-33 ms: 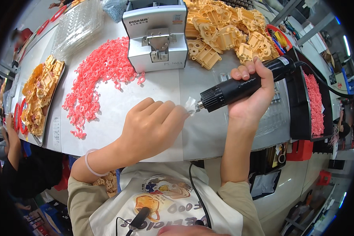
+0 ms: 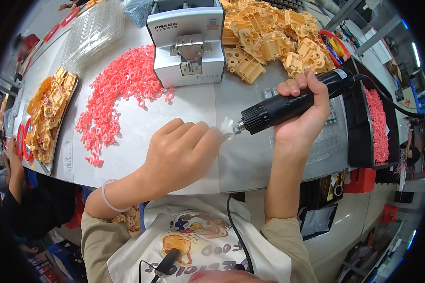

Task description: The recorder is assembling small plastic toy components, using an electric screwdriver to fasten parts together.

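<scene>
My right hand (image 2: 303,109) is wrapped round a black electric screwdriver (image 2: 278,111), held slanting above the table with its metal tip toward the left. My left hand (image 2: 182,151) is closed, knuckles up, just left of that tip. From its fingers sticks out a small crumpled whitish scrap (image 2: 227,127), right by the screwdriver's tip; whether it is tape or film I cannot tell. Beyond my hands stands a silver screw feeder (image 2: 189,54). A heap of small pink plastic rings (image 2: 113,94) lies to its left.
Yellow plastic housings (image 2: 274,37) are piled at the back right, and a tray of them (image 2: 52,113) stands at left. Clear plastic trays (image 2: 94,35) lie at the back left. A black bin (image 2: 375,127) with pink parts stands at right. Another person's arm (image 2: 15,172) shows far left.
My left hand has shifted very slightly left, and the whitish scrap at the tip has changed its angle a little. The right hand and screwdriver are nearly still.
</scene>
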`<action>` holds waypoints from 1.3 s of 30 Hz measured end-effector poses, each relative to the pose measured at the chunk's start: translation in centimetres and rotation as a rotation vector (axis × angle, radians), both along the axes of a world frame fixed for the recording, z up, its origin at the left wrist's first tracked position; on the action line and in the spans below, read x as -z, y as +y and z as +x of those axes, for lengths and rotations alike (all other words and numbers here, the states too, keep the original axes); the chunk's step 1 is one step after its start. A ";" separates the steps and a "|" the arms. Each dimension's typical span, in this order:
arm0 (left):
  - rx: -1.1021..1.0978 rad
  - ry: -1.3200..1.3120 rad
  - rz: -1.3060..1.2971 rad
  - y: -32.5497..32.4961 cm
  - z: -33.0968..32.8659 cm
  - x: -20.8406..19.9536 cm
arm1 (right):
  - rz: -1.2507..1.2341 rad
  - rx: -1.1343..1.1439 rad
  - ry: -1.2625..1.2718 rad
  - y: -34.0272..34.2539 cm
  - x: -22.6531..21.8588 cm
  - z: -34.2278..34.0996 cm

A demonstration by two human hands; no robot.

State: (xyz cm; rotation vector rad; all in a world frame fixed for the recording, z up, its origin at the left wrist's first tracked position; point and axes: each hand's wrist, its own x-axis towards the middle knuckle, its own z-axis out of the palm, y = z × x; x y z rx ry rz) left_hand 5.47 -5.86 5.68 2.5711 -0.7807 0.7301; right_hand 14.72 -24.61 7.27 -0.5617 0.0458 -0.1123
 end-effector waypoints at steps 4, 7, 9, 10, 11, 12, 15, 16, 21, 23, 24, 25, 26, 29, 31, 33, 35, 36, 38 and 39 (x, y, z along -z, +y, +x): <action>-0.028 0.038 -0.008 0.8 -0.2 -0.1 | -0.009 0.059 -0.001 -0.2 -0.1 0.2; -0.072 -0.007 -0.114 1.0 0.5 -0.2 | 0.002 0.088 0.003 -0.2 -0.1 0.3; -0.054 0.028 -0.162 0.7 0.8 -0.2 | 0.003 0.080 0.002 -0.1 0.0 0.3; -0.036 0.065 -0.210 0.5 0.9 -0.1 | 0.004 0.072 0.004 0.0 0.0 0.2; -0.038 0.060 -0.212 0.2 1.1 0.0 | 0.002 0.069 -0.001 0.2 -0.1 0.0; -0.020 0.099 -0.222 -0.2 1.4 0.2 | -0.019 0.079 -0.008 0.4 -0.3 -0.2; -0.003 0.245 -0.285 -0.4 1.3 0.5 | -0.026 0.077 -0.001 0.4 -0.1 -0.1; 0.000 0.362 -0.334 -0.3 1.3 0.6 | -0.009 0.067 0.023 0.3 0.1 0.1; -0.042 0.799 -0.496 1.3 0.4 -1.2 | 0.022 0.109 -0.002 -0.9 0.1 0.7; -0.043 0.911 -0.581 1.9 0.4 -1.2 | 0.007 0.175 -0.028 -1.2 0.1 1.0; -0.060 0.869 -0.643 2.2 0.6 -1.1 | 0.006 0.176 -0.033 -1.1 0.0 1.0; -0.077 0.825 -0.704 2.3 0.9 -1.0 | -0.002 0.191 -0.018 -1.0 -0.1 1.0; -0.073 0.820 -0.704 2.3 1.3 -0.8 | -0.010 0.206 -0.005 -0.9 -0.2 1.0; -0.116 0.694 -0.546 2.0 2.1 -0.6 | -0.005 0.131 -0.042 -1.1 -0.1 0.6; -0.116 0.544 -0.473 2.3 2.3 1.0 | -0.035 0.118 -0.008 -0.8 0.1 1.0; -0.114 0.395 -0.394 2.5 1.7 1.2 | -0.050 0.067 0.031 -0.9 0.5 1.3; -0.133 0.184 -0.321 2.6 0.1 -0.5 | -0.130 0.085 0.049 -0.6 0.2 0.8; -0.135 0.190 -0.322 3.0 -1.0 -1.1 | -0.207 0.088 0.063 -0.4 -0.1 0.5; -0.137 0.324 -0.454 4.1 -3.2 -1.3 | -0.226 0.061 0.094 -0.3 -0.2 0.4; -0.144 0.300 -0.503 4.5 -4.0 -1.2 | -0.292 0.032 0.087 -0.1 -0.1 0.8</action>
